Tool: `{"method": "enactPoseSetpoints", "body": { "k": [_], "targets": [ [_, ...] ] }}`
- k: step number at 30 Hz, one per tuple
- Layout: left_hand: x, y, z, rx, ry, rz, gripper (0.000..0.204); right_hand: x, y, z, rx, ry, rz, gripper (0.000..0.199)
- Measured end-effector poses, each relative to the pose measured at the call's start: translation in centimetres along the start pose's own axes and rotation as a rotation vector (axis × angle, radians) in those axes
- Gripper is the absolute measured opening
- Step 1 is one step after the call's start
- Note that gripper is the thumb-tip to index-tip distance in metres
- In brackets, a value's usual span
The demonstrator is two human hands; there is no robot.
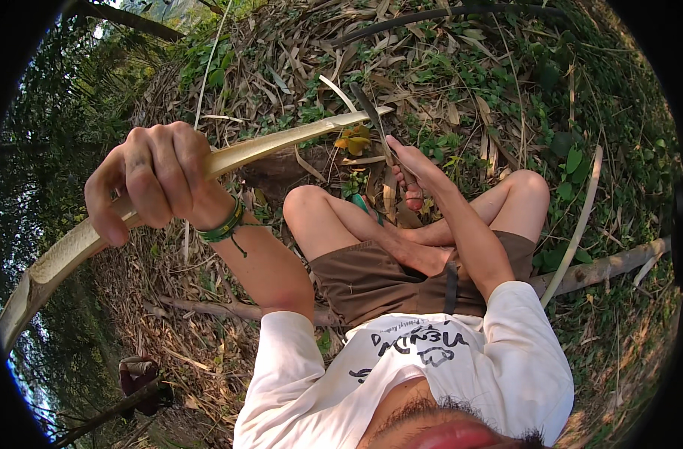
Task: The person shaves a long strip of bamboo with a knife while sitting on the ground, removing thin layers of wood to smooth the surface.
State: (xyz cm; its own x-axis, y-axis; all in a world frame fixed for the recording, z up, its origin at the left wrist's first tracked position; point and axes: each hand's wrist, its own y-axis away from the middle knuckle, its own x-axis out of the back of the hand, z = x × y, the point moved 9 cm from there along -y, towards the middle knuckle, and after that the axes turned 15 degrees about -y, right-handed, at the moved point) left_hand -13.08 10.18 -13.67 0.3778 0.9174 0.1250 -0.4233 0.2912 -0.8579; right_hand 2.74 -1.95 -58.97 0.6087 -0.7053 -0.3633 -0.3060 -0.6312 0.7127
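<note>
I sit cross-legged on leaf-covered ground. My left hand [154, 179] is raised and closed around a long pale split bamboo strip [274, 142], which runs from the lower left up toward the middle. My right hand [412, 168] grips the handle of a dark curved knife [371, 112]. The blade's tip meets the far end of the bamboo strip. A green band sits on my left wrist [223, 224]. The handle is hidden inside my right fist.
Dry bamboo leaves and green weeds [461, 90] cover the ground. A fallen branch [611, 266] and a thin pale stick [581, 224] lie on the right. A dark pipe [431, 15] runs across the top. A dark reddish object [136, 374] sits at the lower left.
</note>
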Motion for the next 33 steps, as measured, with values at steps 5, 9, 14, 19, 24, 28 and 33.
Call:
{"method": "enactPoseSetpoints", "body": {
  "k": [5, 9, 14, 19, 24, 28, 33],
  "targets": [
    [-0.2, -0.2, -0.2, -0.023, 0.031, -0.020, 0.014, -0.3, 0.8, -0.9, 0.053, 0.065, -0.005, 0.059],
    [-0.3, -0.1, 0.1, -0.027, 0.026, -0.002, 0.015, -4.0, 4.8, -2.5, 0.025, 0.091, -0.176, 0.056],
    [-0.6, -0.7, -0.5, -0.035, 0.048, -0.001, 0.017, -1.7, 2.6, -2.3, 0.101, 0.114, -0.054, 0.057],
    [-1.5, -0.9, -0.7, -0.026, 0.030, -0.014, 0.017, -2.4, 4.0, -1.2, 0.041, 0.059, -0.120, 0.060],
    [-1.9, -1.5, -0.8, 0.000, 0.017, -0.016, 0.018, -2.9, 4.9, -1.4, 0.064, 0.071, -0.148, 0.061],
    [-1.2, -1.1, -0.6, -0.012, 0.002, -0.005, 0.018, -4.0, 6.6, -2.5, 0.027, 0.107, -0.218, 0.060],
    [-1.5, -1.5, -1.3, -0.010, 0.046, -0.012, 0.017, -1.9, 3.9, -2.4, 0.099, 0.111, -0.036, 0.058]
  ]
}}
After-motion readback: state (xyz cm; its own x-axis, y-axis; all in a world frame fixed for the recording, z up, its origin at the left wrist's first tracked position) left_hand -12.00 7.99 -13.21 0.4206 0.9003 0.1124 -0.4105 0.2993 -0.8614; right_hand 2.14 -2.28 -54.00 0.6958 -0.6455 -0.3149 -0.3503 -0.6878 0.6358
